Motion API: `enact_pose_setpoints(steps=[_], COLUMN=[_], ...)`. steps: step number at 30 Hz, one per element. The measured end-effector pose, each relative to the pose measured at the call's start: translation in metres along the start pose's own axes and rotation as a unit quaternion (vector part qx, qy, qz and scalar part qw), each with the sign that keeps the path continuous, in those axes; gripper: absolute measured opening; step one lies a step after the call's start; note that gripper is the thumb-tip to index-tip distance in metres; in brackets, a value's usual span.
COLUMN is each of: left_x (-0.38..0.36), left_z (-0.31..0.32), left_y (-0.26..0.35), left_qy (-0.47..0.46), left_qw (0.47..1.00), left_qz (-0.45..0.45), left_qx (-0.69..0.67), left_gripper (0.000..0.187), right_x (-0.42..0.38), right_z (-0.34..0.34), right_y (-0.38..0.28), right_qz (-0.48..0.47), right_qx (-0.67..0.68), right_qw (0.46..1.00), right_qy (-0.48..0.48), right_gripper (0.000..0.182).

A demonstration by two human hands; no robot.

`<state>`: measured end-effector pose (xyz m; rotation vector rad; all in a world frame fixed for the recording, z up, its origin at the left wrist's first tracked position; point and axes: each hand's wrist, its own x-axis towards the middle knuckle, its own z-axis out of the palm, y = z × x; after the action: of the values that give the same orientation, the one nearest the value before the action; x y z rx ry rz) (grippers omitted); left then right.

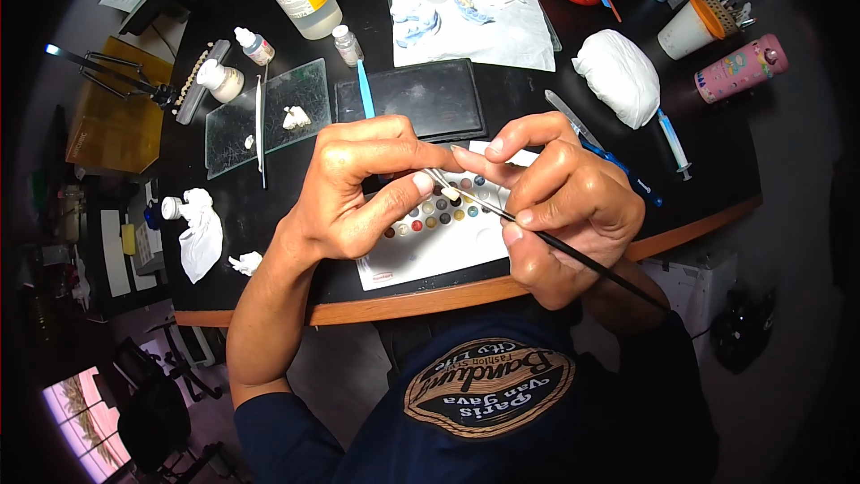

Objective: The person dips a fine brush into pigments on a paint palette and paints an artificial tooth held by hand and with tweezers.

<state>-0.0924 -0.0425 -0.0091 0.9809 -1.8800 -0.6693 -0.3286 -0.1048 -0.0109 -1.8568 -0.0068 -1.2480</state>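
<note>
**White tooth-like piece under the brush, held over the colour palette**

White and very small, the tooth-like piece (pixel 450 191) sat above the near middle of the dark table (pixel 717 161), over the colour palette (pixel 439 246). We judged it light, hard and probably brittle, with a smooth surface likely to slip; it should be pinched by its sides, leaving the worked face free.

We found the left hand (pixel 358 188) closed in a tight pinch, thumb and forefinger pressed on the piece, the other fingers curled. The right hand (pixel 564 206) was closed in a pen grip on the thin black brush (pixel 573 251), held low on the shaft, the handle running back to the right. The brush tip met the piece or lay just beside it; we could not tell which.

Farther left lay a glass slab (pixel 309 94), and far centre a white cloth (pixel 502 27).
</note>
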Motion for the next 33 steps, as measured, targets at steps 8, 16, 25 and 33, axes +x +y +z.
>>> enact_pose_setpoints(steps=[8, 16, 25, 33], left_x=[-0.0001, 0.0001, 0.0001, -0.0001], left_z=[0.0002, -0.0005, -0.0008, -0.0011], left_y=[-0.0007, 0.0002, 0.0009, 0.0004], left_qy=[-0.003, -0.005, -0.004, -0.004], left_qw=[1.000, 1.000, 1.000, 1.000], left_qz=[-0.001, 0.002, -0.001, 0.003], left_qx=[-0.012, -0.006, -0.009, -0.004], left_gripper=[0.029, 0.029, 0.030, 0.031], right_x=[-0.0018, -0.0015, -0.0010, -0.0008], right_z=[-0.0015, -0.0005, -0.0006, -0.0008], right_y=[0.0007, -0.0004, -0.0022, -0.0032], right_qz=[0.016, 0.016, 0.017, 0.016], right_qx=[0.013, 0.008, 0.007, 0.008], right_qw=[1.000, 1.000, 1.000, 1.000], right_qy=[-0.004, -0.003, -0.006, -0.009], right_gripper=[0.015, 0.017, 0.016, 0.016])
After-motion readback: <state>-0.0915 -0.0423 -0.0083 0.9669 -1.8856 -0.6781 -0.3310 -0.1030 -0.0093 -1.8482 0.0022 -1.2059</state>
